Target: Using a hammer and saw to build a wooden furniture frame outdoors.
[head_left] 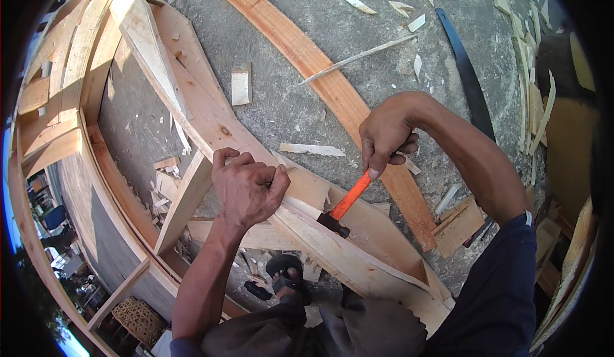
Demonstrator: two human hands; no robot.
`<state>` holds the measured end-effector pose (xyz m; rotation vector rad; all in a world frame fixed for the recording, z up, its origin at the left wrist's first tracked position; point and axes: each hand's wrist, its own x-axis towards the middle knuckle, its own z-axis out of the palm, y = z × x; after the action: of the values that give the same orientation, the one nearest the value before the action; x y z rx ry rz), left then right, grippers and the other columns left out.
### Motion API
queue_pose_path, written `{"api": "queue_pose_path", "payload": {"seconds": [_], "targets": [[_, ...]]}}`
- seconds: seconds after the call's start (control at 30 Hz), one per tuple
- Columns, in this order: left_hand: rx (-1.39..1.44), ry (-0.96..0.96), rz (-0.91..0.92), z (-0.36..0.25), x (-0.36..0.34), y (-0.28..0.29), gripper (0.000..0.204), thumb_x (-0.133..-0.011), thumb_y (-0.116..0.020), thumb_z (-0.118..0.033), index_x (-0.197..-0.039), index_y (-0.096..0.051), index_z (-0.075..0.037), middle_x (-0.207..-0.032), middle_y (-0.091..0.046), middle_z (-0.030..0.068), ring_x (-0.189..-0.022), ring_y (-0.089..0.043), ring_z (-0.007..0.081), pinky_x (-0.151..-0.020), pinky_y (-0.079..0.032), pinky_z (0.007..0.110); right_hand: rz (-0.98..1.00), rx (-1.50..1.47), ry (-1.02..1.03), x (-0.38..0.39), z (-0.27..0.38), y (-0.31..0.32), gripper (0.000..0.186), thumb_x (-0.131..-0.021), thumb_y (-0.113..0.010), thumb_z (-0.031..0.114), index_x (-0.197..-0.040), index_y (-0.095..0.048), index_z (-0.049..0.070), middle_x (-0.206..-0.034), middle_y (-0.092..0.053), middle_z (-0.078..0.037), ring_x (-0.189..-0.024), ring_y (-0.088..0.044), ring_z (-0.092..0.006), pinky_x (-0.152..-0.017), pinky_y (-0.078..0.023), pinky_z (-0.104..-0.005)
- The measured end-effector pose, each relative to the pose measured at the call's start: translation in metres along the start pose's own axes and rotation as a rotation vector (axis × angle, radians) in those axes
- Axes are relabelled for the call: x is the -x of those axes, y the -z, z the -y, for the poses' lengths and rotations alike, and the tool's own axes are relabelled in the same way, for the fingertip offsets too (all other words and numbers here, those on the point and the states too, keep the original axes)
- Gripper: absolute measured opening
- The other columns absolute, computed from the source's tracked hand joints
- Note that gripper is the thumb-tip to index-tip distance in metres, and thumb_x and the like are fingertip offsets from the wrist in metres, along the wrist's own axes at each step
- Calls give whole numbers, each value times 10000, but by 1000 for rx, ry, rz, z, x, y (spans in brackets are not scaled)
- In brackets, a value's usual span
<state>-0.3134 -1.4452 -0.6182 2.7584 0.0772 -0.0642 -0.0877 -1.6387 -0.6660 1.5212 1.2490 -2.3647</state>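
My right hand is wrapped round the orange handle of a hammer. The hammer's dark head lies against the upper edge of a curved wooden frame, just right of my left hand. My left hand is closed over that same edge, its fingers curled across the wood. Beside it, a pale piece of wood sits along the frame between the hand and the hammer head. What the left fingertips press on underneath is hidden.
A long reddish plank crosses the concrete floor, a thin wood strip lying over it. A blue-handled handsaw lies to the right. Wood chips and offcuts are scattered about. More curved framework stands at left, near a woven basket.
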Motion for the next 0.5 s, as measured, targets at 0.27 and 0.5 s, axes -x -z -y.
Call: {"api": "queue_pose_path", "payload": {"seconds": [0.27, 0.5], "targets": [[42, -27, -56, 9, 6, -1, 361, -874, -671, -188, -521, -636, -119, -492, -565, 14, -556, -513, 195, -874, -386, 408, -3, 337, -300, 16, 82, 10, 327, -875, -770, 358, -827, -749, 35, -681, -683, -88, -586, -608, -209, -550, -458, -384], [143, -56, -219, 22, 15, -4, 267, -945, -565, -136, -694, -627, -71, -686, -600, 57, -732, -552, 251, -883, -379, 406, -569, -56, -8, 132, -12, -125, 344, -988, -696, 282, -1271, -751, 96, -733, -707, -63, -641, -695, -167, -596, -523, -329]]}}
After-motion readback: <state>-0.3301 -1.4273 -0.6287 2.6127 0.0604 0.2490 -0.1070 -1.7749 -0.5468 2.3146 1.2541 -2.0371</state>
